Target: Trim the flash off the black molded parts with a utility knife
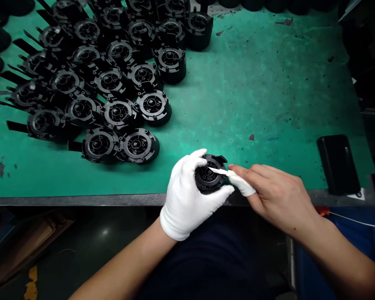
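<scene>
My left hand (187, 198), in a white glove, is wrapped round a round black plastic housing (211, 183) near the front edge of the table. The housing's open top, with rings and small holes inside, faces up towards me. My bare right hand (273, 191) pinches a small pointed craft knife (218, 171) between forefinger and thumb. White wrapping (243, 185) covers that thumb. The blade's tip is over the middle of the housing; whether it touches the plastic I cannot tell. Most of the knife's handle is hidden in my fingers.
Several similar black housings (137, 143) stand in close rows on the green table mat (253, 91) at the left, some with flat arms sticking out. A black phone-like case (339, 164) lies at the right edge. Dark rounded objects (276, 5) line the back.
</scene>
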Available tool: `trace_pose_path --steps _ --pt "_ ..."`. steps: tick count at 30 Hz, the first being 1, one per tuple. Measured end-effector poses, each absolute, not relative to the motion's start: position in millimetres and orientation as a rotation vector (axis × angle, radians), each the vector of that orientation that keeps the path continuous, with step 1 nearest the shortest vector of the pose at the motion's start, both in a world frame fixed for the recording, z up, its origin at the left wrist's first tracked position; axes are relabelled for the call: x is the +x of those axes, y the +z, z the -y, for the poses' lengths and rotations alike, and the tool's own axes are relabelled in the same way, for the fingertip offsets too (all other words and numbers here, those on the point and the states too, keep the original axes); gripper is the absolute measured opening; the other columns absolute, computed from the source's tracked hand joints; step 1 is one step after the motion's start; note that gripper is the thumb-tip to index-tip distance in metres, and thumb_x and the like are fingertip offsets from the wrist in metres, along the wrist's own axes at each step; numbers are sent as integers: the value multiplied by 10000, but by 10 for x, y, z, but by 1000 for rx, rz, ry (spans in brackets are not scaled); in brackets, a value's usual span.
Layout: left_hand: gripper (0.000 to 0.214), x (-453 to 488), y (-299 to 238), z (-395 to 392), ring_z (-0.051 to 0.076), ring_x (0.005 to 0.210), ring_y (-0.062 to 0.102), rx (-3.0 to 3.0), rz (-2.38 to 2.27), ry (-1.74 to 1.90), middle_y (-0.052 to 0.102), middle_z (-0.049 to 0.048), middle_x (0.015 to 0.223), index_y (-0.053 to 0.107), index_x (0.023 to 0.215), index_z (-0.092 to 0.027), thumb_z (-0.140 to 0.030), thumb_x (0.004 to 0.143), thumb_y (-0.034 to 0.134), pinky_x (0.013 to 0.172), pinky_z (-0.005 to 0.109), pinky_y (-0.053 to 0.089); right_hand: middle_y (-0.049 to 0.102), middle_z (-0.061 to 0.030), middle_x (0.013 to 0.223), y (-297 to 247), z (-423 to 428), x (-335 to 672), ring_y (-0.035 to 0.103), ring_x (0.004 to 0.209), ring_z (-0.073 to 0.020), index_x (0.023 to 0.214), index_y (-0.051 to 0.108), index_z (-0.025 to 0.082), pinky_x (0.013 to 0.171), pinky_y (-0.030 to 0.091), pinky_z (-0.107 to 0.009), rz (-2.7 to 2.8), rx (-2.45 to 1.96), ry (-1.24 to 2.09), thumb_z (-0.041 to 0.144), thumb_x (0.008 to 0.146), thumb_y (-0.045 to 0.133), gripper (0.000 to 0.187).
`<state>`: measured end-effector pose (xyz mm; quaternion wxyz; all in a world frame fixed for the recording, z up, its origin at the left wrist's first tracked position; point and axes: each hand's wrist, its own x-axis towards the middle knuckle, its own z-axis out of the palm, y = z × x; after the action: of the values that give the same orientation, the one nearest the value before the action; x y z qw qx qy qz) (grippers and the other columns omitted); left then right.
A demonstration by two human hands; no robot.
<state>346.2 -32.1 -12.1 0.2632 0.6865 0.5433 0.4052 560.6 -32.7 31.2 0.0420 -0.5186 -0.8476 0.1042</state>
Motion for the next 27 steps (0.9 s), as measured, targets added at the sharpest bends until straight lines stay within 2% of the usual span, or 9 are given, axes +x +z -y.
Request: trace_pose_path --steps 4,8,13,20,22,27 --pt "663 3484 -143 347 268 1250 616 1845 -1491 1093 601 144 1366 473 1205 -203 -414 710 861 1070 464 520 664 -10 824 287 264 5542 650 782 -196 1330 660 260 638 402 -320 2525 -1701 243 207 959 548 391" --pt "676 3493 -157 359 282 1270 602 1859 -1501 1104 591 159 1381 467 1219 -199 -432 719 857 1082 484 508 687 -22 863 292 300 5591 663 794 -182 1306 669 256 680 436 -303 2443 -1701 413 280 1019 479 345" --pt "716 3500 -148 356 286 1260 608 1857 -1504 1117 606 158 1368 488 1197 -204 -529 685 868 1084 478 503 667 -26 850 353 563 5730 645 761 -185 1316 654 234 674 435 -312 2492 -1631 523 293 1027 460 353" --pt "660 3599 -158 406 289 1206 631 1859 -1580 1204 632 145 1312 514 1152 -201 -523 694 862 1059 480 515 655 -8 789 328 737 5593 666 750 -218 1310 662 275 608 407 -339 2463 -1887 231 297 1000 510 346" --pt "645 3616 -166 423 294 1208 627 1854 -1595 1227 630 146 1306 515 1148 -198 -515 702 857 1061 483 511 695 -17 840 327 745 5570 686 781 -216 1286 678 268 633 437 -333 2394 -1902 270 300 1012 493 332" --pt "694 3501 -130 346 299 1261 600 1885 -1390 1081 595 146 1362 489 1231 -206 -510 718 844 1102 483 488 748 -43 1126 360 670 5723 709 970 -192 1252 688 233 810 507 -294 2275 -1758 511 292 1032 461 322"
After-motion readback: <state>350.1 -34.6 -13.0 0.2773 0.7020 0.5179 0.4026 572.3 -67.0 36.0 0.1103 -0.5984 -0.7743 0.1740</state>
